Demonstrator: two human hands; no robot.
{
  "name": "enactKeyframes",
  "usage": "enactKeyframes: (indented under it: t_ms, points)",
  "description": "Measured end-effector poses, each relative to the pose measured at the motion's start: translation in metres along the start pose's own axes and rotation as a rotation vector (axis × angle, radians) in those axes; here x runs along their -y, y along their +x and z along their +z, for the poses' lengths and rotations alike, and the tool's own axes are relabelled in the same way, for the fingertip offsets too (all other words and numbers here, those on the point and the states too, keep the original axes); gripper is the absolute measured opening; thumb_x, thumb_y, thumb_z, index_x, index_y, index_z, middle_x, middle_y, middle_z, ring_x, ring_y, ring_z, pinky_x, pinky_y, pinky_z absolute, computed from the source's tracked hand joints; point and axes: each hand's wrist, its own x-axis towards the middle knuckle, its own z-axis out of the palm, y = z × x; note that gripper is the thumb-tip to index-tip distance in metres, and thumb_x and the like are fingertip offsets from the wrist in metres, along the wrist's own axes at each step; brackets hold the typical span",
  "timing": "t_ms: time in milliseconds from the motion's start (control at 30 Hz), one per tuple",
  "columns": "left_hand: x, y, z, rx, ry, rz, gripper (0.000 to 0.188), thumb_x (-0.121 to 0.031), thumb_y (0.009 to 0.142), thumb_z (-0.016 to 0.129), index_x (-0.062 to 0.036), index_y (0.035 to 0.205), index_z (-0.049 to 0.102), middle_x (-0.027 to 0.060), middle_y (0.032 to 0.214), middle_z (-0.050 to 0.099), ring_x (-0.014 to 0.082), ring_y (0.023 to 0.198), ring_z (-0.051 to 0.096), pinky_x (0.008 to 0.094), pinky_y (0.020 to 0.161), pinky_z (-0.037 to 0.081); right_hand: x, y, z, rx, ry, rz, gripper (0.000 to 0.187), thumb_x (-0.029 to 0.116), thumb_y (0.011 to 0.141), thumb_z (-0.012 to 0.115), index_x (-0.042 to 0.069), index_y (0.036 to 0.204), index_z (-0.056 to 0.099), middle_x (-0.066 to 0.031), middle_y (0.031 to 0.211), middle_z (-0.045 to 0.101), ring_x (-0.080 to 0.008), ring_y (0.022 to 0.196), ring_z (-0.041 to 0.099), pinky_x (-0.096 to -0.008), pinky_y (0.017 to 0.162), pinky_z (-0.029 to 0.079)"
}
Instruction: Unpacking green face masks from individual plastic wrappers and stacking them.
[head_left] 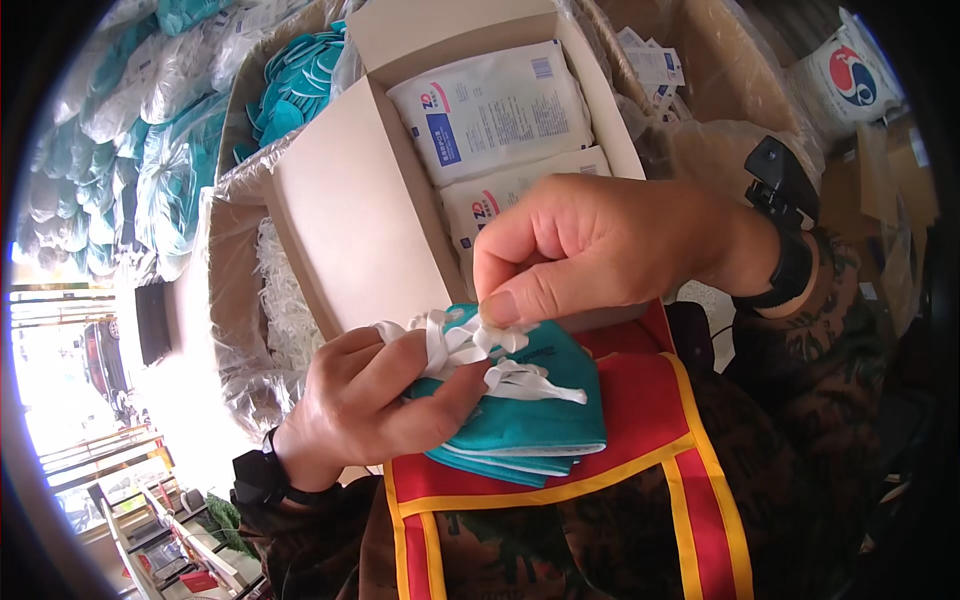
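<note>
Go Gently, Avoid Tangles

The left hand (375,395), curled over the folded face masks (550,425), should steady them; the right hand (600,245), thumb and finger pinching white ear loops (530,380), should ease lightly. The teal, pale-edged masks lie stacked over the red apron (650,390), near side of the open carton (375,170).

Sleeves (800,365) of dark brown, camouflage-patterned cloth; black wrist straps (791,272) carrying chunky black plastic devices (781,176); a red fabric panel (645,415) with yellow edging and matching strips (704,510), apparently an apron.
</note>
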Motion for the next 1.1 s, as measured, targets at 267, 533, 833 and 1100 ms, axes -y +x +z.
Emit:
enactKeyframes:
  t_ms: [267,533,833,1100]
  points:
    - [-0.002,0.007,-0.004,0.055,-0.018,-0.028,0.04,-0.016,0.063,0.076,-0.0193,0.101,0.066,0.0033,0.084,0.053,0.0137,0.053,0.058,0.0262,0.047,0.052,-0.001,-0.002,0.006,0.074,-0.054,0.122,0.047,0.047,0.094,0.058,0.001,0.086,0.063,-0.0004,0.068,0.057,-0.0072,0.062,0.052,-0.0231,0.053,0.041]
    - [0.002,0.004,-0.001,0.038,-0.053,0.027,0.037,-0.018,0.062,0.075,-0.012,0.097,0.063,0.0061,0.079,0.051,0.0185,0.054,0.057,0.0297,0.044,0.047,0.006,0.002,0.006,0.137,-0.176,0.1,0.039,0.039,0.093,0.062,0.001,0.086,0.06,-0.0023,0.067,0.059,-0.0088,0.061,0.053,-0.025,0.054,0.042]
    - [-0.001,0.009,-0.006,0.076,-0.098,-0.027,0.039,-0.011,0.062,0.074,-0.0144,0.1,0.065,0.0033,0.083,0.053,0.0152,0.054,0.06,0.0273,0.05,0.054,0.021,-0.001,0.009,0.158,-0.444,0.058,0.032,0.029,0.094,0.06,-0.001,0.084,0.059,-0.0127,0.068,0.063,-0.0211,0.062,0.061,-0.0324,0.057,0.046]
    - [0.002,-0.009,-0.009,0.027,0.048,-0.024,0.049,-0.025,0.068,0.077,-0.0154,0.113,0.061,0.0008,0.077,0.052,0.0126,0.054,0.06,0.0253,0.047,0.052,0.021,-0.032,0.013,0.026,-0.546,0.016,0.03,0.028,0.095,0.058,0.001,0.081,0.056,-0.0162,0.062,0.057,-0.0307,0.057,0.061,-0.0386,0.055,0.047]
